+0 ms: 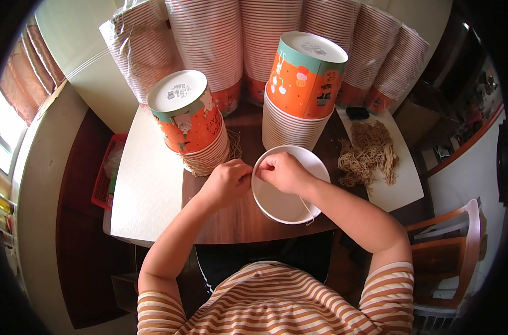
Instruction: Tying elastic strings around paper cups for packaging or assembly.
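A white paper bucket (282, 207) stands upright, mouth up, near the front edge of the table. My right hand (285, 172) reaches into it from the right, its fingers pinched against the inside of the left wall. Just outside that same wall, my left hand (230, 181) is closed, fingertips close to the rim. What either pinch holds is hidden. A thin beige cord (306, 206) comes from beneath my right wrist and hangs over the bucket's front rim. To the right lies a tangled heap of similar cords (368, 151).
An upside-down stack of orange paper buckets (189, 131) with cords around its base stands left, a taller stack (304, 89) behind the white bucket. Plastic-wrapped stacks (203, 44) line the back. A small black object (357, 113), red basket (100, 187) and chair (470, 245) flank the table (145, 195).
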